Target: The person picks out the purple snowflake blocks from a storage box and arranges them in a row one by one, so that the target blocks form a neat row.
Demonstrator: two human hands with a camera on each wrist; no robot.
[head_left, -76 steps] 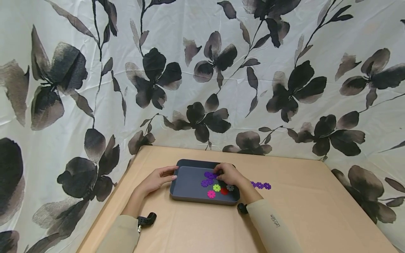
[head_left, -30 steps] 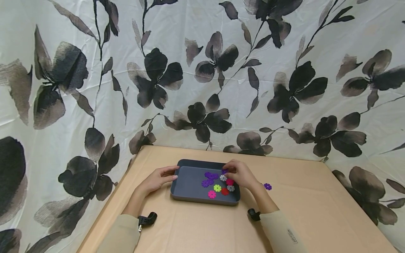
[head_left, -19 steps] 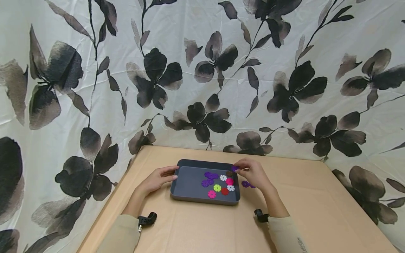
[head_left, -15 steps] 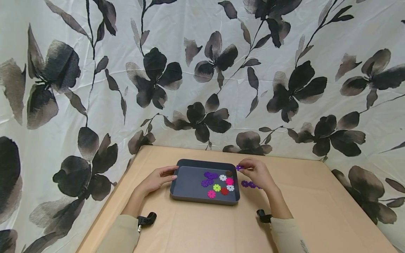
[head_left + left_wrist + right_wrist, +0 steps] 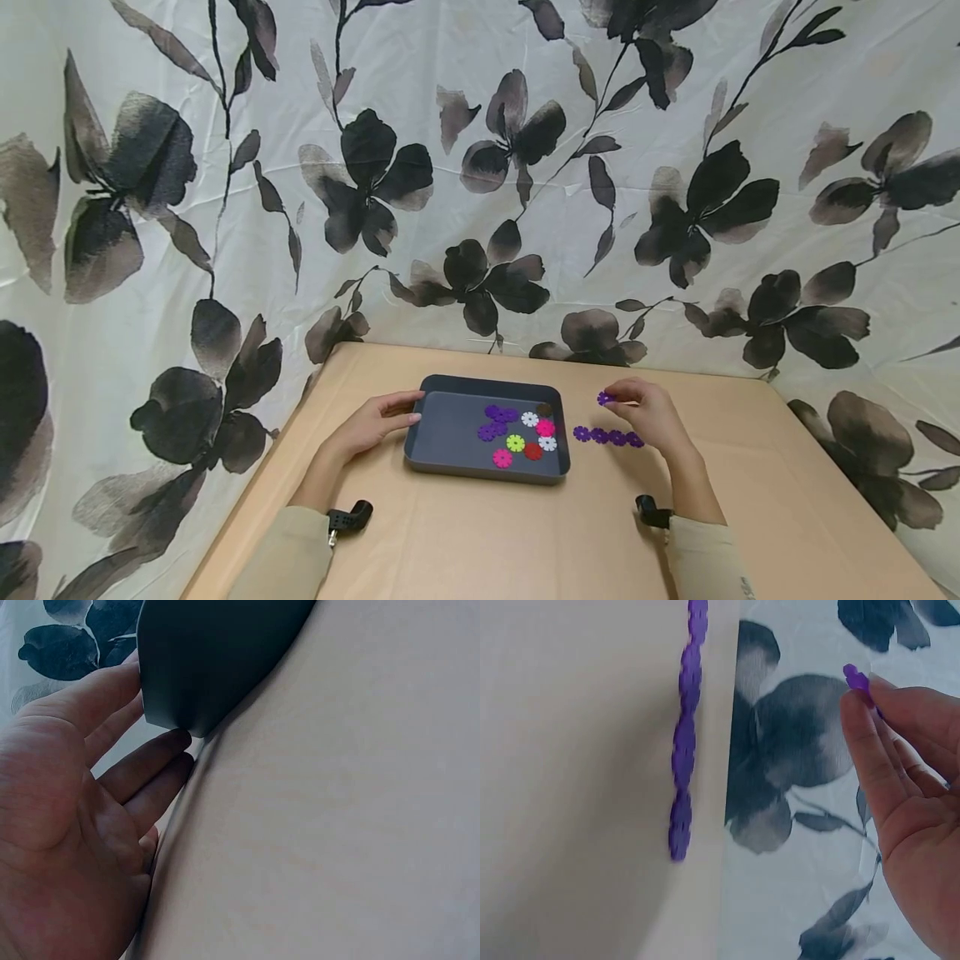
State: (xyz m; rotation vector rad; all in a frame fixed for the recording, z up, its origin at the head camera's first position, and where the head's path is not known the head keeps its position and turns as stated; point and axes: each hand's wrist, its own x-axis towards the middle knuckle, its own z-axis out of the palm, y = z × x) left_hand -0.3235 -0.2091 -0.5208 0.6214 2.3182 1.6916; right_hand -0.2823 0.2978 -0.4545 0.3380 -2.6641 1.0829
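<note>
My right hand (image 5: 651,414) pinches a purple flower-shaped disc (image 5: 604,399) between thumb and fingertips, above the table to the right of the tray; the right wrist view shows this disc (image 5: 856,678) edge-on. Below that hand on the table lies a row of purple discs (image 5: 607,437), set edge to edge. My left hand (image 5: 373,427) touches the left side of the dark grey tray (image 5: 450,467) with fairly straight fingers. In the left wrist view the fingers (image 5: 146,776) lie against the tray's outer wall (image 5: 217,660).
Inside the tray, toward its right half, lie several loose notched discs: purple ones (image 5: 491,431), a yellow-green one (image 5: 515,443), pink (image 5: 502,458), red (image 5: 532,451), white (image 5: 529,419) and brown (image 5: 543,409). A floral cloth (image 5: 465,167) hangs behind the tan table (image 5: 480,533).
My right hand has drawn back from the tray's right side, carrying a purple disc rightward over the table, and the purple row shows again. The left hand stays at the tray.
</note>
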